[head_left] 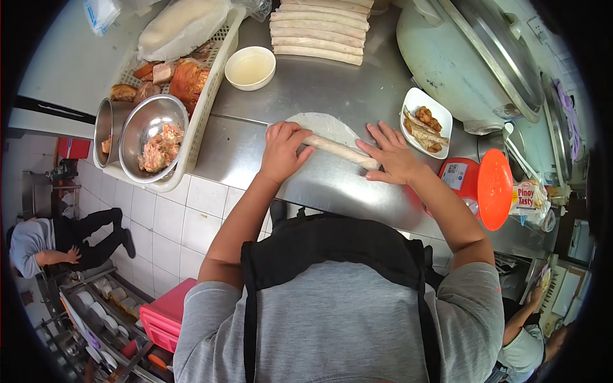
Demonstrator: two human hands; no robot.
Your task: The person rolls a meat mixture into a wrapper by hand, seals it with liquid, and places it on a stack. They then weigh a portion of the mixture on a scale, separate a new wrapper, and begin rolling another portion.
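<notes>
My left hand [283,152] and my right hand [391,154] both press on a thin white wrapper [322,125] that is partly rolled into a long roll [338,150] on the steel counter [332,89]. The left hand curls over the roll's left end, and the right hand lies flat with spread fingers over its right end. Several finished rolls [319,32] lie stacked at the far side of the counter. A metal bowl of pinkish filling [156,140] sits in a white basket [204,108] to my left.
A small white bowl of liquid [250,67] stands beyond the wrapper. At right are a white dish of fried pieces [424,122], an orange container with open lid [482,186] and a large cooker [466,57]. Another person [57,242] crouches at lower left.
</notes>
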